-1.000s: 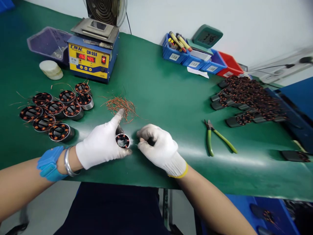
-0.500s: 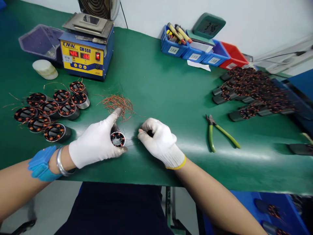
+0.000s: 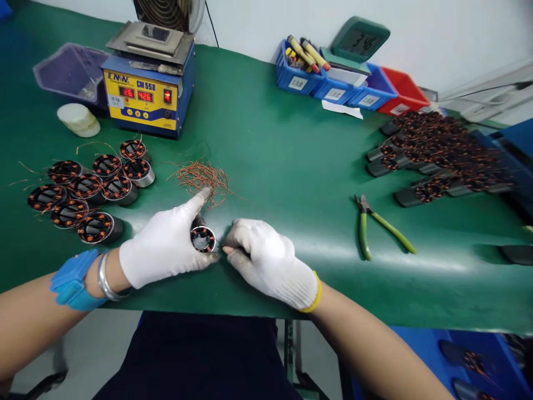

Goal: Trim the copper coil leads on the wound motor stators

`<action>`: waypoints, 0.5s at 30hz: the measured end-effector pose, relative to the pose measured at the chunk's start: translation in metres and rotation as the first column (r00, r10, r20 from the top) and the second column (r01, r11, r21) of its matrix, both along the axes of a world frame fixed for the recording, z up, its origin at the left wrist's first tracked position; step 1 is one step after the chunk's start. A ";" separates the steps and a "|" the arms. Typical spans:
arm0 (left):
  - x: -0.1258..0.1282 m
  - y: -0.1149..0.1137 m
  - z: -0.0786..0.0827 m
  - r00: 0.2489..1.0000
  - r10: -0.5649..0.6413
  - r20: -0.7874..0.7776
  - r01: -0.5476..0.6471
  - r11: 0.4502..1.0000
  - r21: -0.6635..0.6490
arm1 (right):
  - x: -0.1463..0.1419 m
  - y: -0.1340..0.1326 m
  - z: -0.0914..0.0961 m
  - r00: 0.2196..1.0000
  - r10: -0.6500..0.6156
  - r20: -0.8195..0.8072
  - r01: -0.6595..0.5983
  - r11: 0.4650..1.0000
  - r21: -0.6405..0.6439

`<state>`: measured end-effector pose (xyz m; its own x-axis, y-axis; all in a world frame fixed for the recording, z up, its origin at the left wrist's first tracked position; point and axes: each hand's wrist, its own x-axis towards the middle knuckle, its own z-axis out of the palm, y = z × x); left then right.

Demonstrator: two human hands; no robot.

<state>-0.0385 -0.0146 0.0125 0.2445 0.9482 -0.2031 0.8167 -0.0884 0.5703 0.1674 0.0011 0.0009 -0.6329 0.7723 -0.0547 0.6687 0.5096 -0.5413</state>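
My left hand [image 3: 166, 241], in a white glove, is wrapped round a motor stator [image 3: 203, 239] with copper windings, its round end facing up. Just right of the stator, my right hand [image 3: 262, 253], also gloved, has thumb and fingertips pinched together on a thin wire from the stator, barely visible at the fingertips. A tangle of copper wire offcuts [image 3: 202, 176] lies beyond the left hand. Off to the right, green-handled cutting pliers [image 3: 363, 214] rest on the green mat with their handles spread.
Several wound stators [image 3: 96, 228] stand at the left. Behind them are a yellow-and-blue CM 558 unit [image 3: 145, 105], a white round block [image 3: 79, 119] and a purple bin [image 3: 69, 72]. Blue bins [image 3: 297, 82], a red bin [image 3: 402, 91] and a clock [image 3: 360, 39] line the back; more stators [image 3: 437, 150] lie right.
My right hand has moved left and slightly toward me, closer to the stator. My left hand keeps its hold on the stator, with the view shifted slightly.
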 end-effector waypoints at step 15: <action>-0.014 -0.003 0.011 0.948 -0.312 0.057 0.292 0.928 0.230 | -0.010 -0.015 -0.006 0.998 -0.040 0.045 0.040 0.999 0.015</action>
